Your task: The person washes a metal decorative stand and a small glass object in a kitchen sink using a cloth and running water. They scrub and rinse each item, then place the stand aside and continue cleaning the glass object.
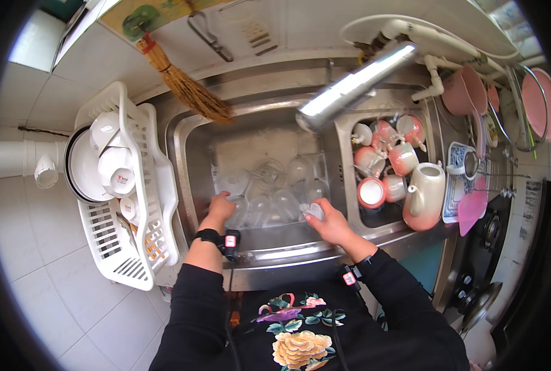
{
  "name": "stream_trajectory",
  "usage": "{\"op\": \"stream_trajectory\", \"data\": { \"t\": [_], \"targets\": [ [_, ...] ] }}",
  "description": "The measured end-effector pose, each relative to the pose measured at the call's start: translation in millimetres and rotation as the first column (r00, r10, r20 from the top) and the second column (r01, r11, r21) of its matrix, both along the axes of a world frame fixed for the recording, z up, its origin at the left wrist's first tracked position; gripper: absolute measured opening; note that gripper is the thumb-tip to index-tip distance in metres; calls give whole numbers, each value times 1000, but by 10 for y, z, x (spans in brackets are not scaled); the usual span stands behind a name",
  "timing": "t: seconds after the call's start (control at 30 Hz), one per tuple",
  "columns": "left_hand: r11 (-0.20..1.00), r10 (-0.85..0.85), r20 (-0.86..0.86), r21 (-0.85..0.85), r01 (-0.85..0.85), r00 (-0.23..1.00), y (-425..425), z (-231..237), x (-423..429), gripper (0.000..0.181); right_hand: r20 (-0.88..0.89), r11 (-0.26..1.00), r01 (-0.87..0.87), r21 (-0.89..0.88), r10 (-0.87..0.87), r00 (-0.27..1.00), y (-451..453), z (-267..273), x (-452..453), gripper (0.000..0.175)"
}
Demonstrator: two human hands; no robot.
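My right hand (332, 223) grips a crumpled whitish cloth (312, 212) over the front right of a stainless steel sink basin (275, 236). At the basin's left side is my left hand (221, 207), its fingers low beside a clear drinking glass (238, 212). Whether they hold that glass is unclear. Several more clear glasses (285, 204) lie in the water, and a stemmed glass (298, 168) is among those farther back. Glare and the water blur their outlines.
A steel faucet (356, 88) juts over the basin's back right. Pink-and-white cups (403, 157) crowd the smaller basin, with a matching teapot (425, 197) on its edge. A white dish rack (131, 185) stands left. A straw brush (187, 88) hangs at the back.
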State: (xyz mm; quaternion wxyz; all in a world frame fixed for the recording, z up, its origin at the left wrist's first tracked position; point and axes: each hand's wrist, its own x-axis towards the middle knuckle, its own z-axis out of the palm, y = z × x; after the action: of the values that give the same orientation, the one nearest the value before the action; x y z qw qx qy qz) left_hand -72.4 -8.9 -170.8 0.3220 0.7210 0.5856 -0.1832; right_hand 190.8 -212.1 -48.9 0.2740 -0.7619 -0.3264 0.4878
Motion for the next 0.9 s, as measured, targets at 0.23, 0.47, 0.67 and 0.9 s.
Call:
{"op": "stream_trajectory", "data": {
  "t": [0.23, 0.47, 0.67, 0.9],
  "targets": [
    [994, -44, 122, -89, 55, 991, 30, -401, 652, 42, 21, 996, -87, -32, 88, 996, 508, -242, -193, 43],
    [953, 300, 314, -141, -268, 901, 116, -522, 567, 27, 48, 997, -77, 5, 77, 996, 1146, -474, -265, 41],
    [879, 477, 443, -257, -402, 759, 214, -309, 373, 24, 367, 860, -436, 265, 328, 870, 2302, -1328, -207, 42],
    [846, 533, 432, -290, -447, 728, 213, -294, 372, 20, 192, 837, -542, -75, 545, 816, 2508, -1742, -475, 39]
  ]
}}
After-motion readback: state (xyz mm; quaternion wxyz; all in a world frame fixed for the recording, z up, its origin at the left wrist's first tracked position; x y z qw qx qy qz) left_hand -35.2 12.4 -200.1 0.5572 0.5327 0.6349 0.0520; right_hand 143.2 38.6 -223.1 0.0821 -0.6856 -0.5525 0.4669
